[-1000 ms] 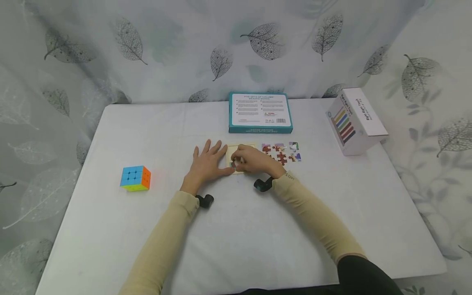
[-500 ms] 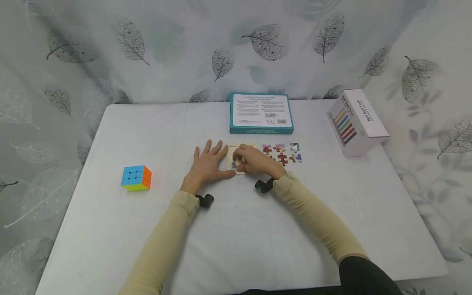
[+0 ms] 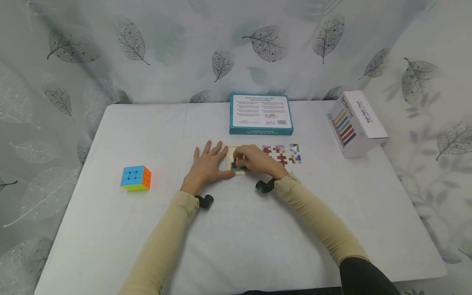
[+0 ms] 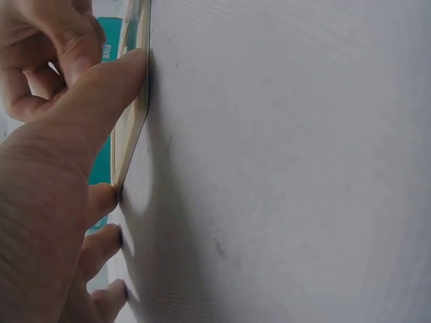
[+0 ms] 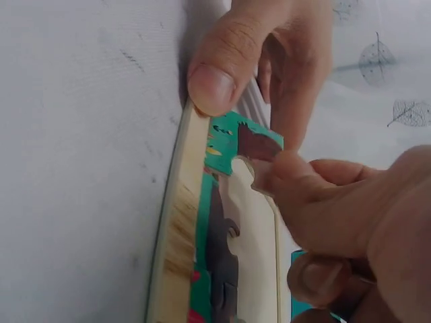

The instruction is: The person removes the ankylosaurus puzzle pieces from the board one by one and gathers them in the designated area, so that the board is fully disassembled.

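A wooden puzzle tray (image 3: 230,154) lies on the table between the hands. My left hand (image 3: 207,166) rests spread beside it, its thumb pressing on the near rim, as the left wrist view also shows. In the right wrist view my right hand (image 5: 350,208) pinches a green and brown puzzle piece (image 5: 256,145) at the tray's corner, near the left thumb. The piece appears slightly tilted. Beside it in the tray lies a dark brown and green piece (image 5: 219,249), and bare wood shows along the rest. Fingers partly hide the tray in the head view.
Several loose puzzle pieces (image 3: 282,159) lie right of the tray. Behind it is a teal box (image 3: 261,114). A white box (image 3: 355,123) stands at the back right, and a puzzle cube (image 3: 135,178) sits to the left.
My right hand has shifted slightly to the right over the tray, and more of the green pieces along the tray's near side shows. The left hand stays in place.
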### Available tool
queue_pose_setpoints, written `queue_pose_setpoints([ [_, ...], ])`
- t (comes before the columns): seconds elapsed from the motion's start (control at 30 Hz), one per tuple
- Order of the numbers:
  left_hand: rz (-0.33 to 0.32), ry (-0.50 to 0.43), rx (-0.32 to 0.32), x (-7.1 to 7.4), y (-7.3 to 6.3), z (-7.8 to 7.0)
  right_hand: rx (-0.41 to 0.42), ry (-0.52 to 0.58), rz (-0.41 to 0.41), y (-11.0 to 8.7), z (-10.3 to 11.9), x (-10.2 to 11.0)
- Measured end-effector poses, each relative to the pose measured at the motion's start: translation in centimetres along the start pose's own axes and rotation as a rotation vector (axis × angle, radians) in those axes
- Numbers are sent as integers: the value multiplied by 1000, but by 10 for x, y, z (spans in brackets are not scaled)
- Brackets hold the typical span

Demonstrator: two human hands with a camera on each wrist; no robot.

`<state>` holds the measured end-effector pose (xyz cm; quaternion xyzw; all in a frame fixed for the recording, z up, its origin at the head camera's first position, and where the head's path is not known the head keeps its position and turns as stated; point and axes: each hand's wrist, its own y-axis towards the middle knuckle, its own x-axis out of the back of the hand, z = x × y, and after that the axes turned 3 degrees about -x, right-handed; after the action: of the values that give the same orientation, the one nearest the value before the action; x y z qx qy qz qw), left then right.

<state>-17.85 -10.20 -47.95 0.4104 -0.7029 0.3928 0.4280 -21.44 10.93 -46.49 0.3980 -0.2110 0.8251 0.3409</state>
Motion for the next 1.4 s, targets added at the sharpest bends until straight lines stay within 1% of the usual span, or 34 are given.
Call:
queue_pose_setpoints([
  [0.07,2,-7,4,1,-1,0,18,36,-20,-1,-1,1],
  [0.17,2,-7,6,1,-2,0,33,70,-27,-2,-1,3],
  [0.4,4,-12,1,1,-1,0,26,71,-14,-4,-1,4],
  [0.57,4,-11,2,0,-1,0,18,123,-10,-6,-2,6],
  [0.7,3,-7,2,0,-1,-1,-5,138,-46,-11,-5,13],
  [0.87,-1,-2,3,0,0,-1,-14,112,-109,-18,-8,27],
  [0.97,-3,-5,3,0,0,-2,-27,112,-121,-23,-14,32],
  [1.17,6,-2,6,1,0,-2,-97,113,-123,-36,-29,39],
  [1.4,17,-11,9,2,1,-2,-137,93,-90,-54,-47,46],
])
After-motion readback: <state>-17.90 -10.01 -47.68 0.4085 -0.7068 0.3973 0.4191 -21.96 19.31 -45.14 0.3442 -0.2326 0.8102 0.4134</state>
